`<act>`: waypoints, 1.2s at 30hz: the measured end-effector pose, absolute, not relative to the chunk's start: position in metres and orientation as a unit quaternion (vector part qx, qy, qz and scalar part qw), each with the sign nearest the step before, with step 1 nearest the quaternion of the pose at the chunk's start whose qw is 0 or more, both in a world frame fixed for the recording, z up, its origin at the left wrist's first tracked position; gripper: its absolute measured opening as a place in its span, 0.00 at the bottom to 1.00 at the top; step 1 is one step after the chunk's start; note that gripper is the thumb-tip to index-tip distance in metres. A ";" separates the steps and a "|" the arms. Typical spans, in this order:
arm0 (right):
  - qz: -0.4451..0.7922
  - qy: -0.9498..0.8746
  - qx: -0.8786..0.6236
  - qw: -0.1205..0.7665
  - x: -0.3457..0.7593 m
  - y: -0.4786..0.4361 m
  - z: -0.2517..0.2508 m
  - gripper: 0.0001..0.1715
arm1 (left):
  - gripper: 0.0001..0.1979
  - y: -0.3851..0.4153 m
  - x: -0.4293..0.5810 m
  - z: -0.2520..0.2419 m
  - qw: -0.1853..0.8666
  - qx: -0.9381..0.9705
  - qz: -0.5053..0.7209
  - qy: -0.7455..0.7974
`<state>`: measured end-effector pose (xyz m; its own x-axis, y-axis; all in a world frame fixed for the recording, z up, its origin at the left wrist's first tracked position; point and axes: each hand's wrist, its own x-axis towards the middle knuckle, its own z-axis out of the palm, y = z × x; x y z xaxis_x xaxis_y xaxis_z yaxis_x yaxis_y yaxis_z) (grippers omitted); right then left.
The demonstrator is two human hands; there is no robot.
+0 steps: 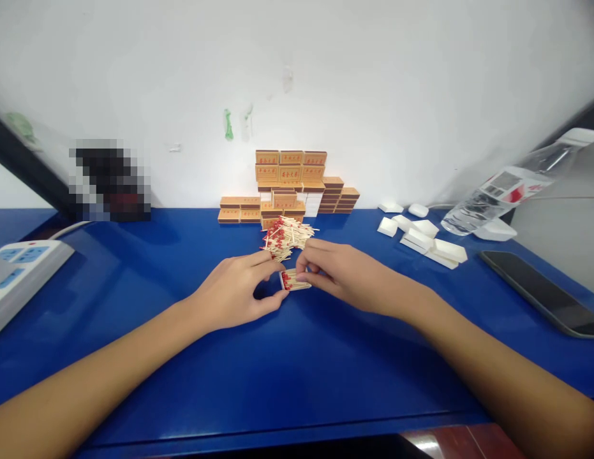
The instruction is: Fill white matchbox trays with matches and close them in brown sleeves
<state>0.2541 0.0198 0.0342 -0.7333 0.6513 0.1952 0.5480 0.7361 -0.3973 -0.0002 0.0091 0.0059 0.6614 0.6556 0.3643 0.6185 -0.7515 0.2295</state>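
Note:
A small white matchbox tray (299, 286) with red-headed matches (288, 279) in it lies on the blue table. My left hand (244, 284) grips the tray's left end between thumb and fingers. Over the tray's right end, my right hand (332, 271) has its thumb and fingers pinched together, and whatever is between the tips is hidden. Just behind both hands is a loose heap of matches (289, 234), its red heads mostly to the left. Stacked matchboxes (290, 173) with orange labels stand behind the heap, against the wall.
White empty trays (418, 239) lie scattered at the right, by a tilted clear plastic bottle (497, 191). A dark phone (545, 290) rests near the right edge. At the far left is a white power strip (33, 280); a pixelated dark object (112, 182) stands behind it.

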 end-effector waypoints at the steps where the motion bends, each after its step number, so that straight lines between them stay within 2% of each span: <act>1: 0.151 -0.919 -0.329 0.155 0.251 0.018 0.031 0.07 | 0.12 0.009 0.000 0.006 0.043 0.912 0.213 0.349; 11: 0.155 -0.917 -0.340 0.139 0.255 0.020 0.024 0.04 | 0.12 0.007 0.000 0.005 0.052 0.914 0.213 0.342; 22: 0.158 -0.912 -0.344 0.157 0.251 0.017 0.024 0.08 | 0.12 0.007 0.001 0.004 0.057 0.914 0.208 0.344; 25: 0.157 -0.897 -0.365 0.194 0.257 0.027 0.024 0.11 | 0.14 0.007 0.001 0.004 0.066 0.916 0.195 0.344; 29: 0.124 -0.822 -0.497 0.251 0.274 0.058 0.022 0.10 | 0.16 0.007 0.000 0.004 0.076 0.920 0.181 0.339; 36: 0.077 -0.854 -0.480 0.186 0.283 0.105 0.030 0.06 | 0.16 0.008 -0.001 0.002 0.076 0.923 0.177 0.333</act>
